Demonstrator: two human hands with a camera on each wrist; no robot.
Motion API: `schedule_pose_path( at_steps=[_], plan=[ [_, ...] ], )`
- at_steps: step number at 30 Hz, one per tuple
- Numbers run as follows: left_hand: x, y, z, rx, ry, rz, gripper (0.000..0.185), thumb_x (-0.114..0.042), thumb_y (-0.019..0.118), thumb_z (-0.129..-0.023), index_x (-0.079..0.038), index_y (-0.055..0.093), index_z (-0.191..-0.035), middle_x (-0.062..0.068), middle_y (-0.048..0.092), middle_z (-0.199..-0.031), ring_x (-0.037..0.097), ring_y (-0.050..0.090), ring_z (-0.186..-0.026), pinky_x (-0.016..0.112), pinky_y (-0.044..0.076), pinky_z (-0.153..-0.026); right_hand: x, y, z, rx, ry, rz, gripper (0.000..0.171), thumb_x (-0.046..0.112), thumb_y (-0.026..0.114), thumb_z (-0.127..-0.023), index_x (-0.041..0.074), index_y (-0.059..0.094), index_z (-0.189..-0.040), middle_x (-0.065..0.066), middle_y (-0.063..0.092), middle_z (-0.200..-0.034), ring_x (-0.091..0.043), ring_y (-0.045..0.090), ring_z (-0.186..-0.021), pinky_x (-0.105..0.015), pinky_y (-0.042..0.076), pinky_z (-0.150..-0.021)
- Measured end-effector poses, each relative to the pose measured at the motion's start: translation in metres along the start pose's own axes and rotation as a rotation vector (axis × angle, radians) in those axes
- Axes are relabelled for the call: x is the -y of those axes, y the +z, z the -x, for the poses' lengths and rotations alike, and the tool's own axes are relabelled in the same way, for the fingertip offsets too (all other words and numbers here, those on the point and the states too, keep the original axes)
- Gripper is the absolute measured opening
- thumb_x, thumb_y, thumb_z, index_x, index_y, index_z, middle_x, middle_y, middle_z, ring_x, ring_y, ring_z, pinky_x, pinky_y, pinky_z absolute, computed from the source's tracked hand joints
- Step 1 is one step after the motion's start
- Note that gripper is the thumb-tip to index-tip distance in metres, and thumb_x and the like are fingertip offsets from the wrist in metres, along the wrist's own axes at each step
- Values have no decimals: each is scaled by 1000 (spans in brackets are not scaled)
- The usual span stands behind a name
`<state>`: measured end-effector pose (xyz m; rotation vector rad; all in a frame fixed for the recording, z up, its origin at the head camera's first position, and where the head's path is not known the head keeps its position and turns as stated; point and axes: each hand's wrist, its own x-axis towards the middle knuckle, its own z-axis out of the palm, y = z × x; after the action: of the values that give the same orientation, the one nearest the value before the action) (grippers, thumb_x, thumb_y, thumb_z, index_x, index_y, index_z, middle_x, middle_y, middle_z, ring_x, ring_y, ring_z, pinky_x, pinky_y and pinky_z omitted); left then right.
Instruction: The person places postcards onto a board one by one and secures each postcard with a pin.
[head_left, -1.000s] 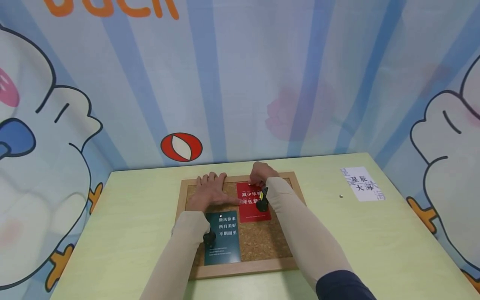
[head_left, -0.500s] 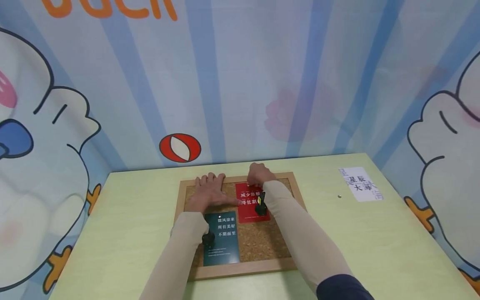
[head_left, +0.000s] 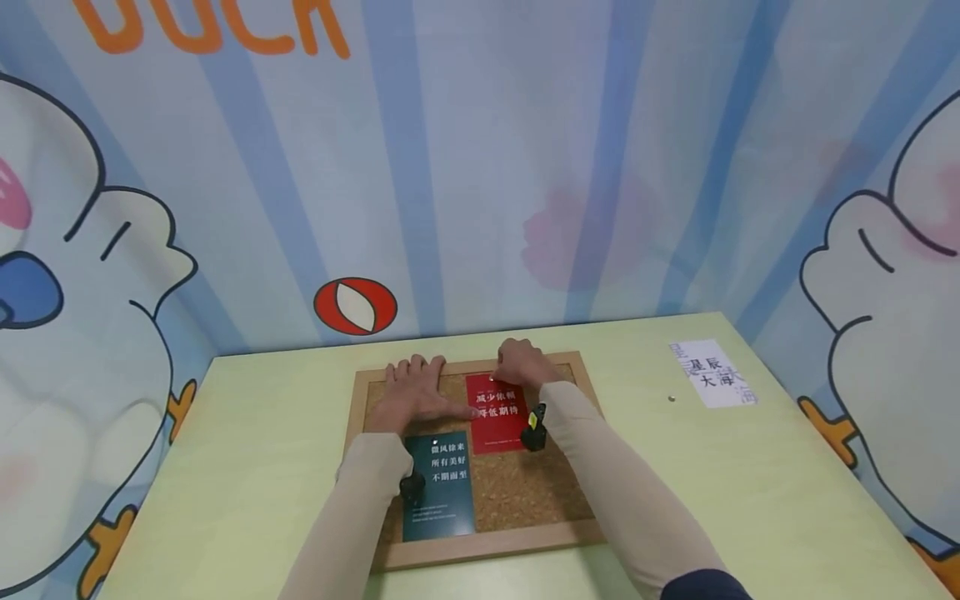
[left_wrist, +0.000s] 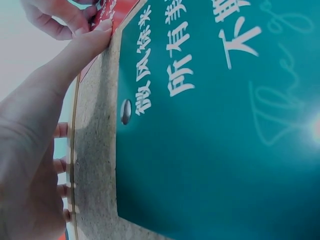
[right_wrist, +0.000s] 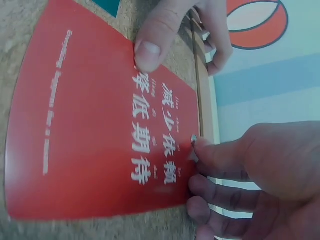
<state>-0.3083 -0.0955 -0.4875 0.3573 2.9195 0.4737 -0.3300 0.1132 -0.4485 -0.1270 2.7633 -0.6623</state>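
Red card is lying flat at the top middle of the cork board, and the right hand is curling its fingers at the card's upper edge, one fingertip pressing a small silver pin. Compared with a second ago, that wrist is sitting further right, leaving more of the card's white text showing. Left hand is lying open on the cork, fingers straight over the wooden frame, thumb tip pressing the red card's left edge. Two cards are sitting on the board: the red one and a teal card with its own pin. One white paper note is lying on the green table.
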Motion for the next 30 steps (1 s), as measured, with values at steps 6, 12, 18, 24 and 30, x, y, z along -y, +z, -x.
schedule_pose_path(
  at_steps=[6, 12, 18, 24, 30],
  plan=[
    [1, 1, 1, -9, 10, 5, 113, -68, 82, -68, -15, 39, -158, 19, 47, -146, 41, 37, -137, 64, 18, -121, -21, -8, 5, -50, -35, -19, 29, 26, 76, -92, 3, 70, -108, -10, 69, -94, -24, 63, -82, -37, 57, -76],
    [3, 3, -2, -11, 15, 14, 115, -69, 82, -67, -14, 39, -158, 20, 46, -146, 42, 37, -136, 65, 17, -120, -50, -35, 16, -79, -9, 13, 28, 29, 71, -97, 3, 64, -105, -10, 63, -92, -25, 57, -81, -39, 48, -69],
    [10, 12, -11, 2, 14, 13, 119, -72, 80, -66, -16, 35, -160, 21, 44, -148, 43, 34, -138, 65, 13, -121, -92, -64, 29, -104, -4, 39, 26, 27, 66, -101, 2, 59, -103, -12, 59, -92, -25, 54, -77, -38, 43, -65],
    [7, 8, -8, 8, 8, 23, 118, -71, 81, -66, -16, 35, -160, 21, 44, -149, 43, 34, -138, 65, 14, -121, -144, -84, 43, -156, 1, 78, 30, 28, 66, -102, -1, 56, -99, -14, 58, -88, -24, 52, -71, -38, 42, -63],
    [2, 2, -1, -2, 5, 16, 116, -70, 81, -67, -15, 36, -159, 20, 44, -150, 42, 35, -139, 64, 15, -121, -197, -93, 62, -195, 27, 106, 35, 29, 68, -99, 6, 48, -83, -2, 41, -69, -17, 36, -60, -34, 31, -56]
  ],
)
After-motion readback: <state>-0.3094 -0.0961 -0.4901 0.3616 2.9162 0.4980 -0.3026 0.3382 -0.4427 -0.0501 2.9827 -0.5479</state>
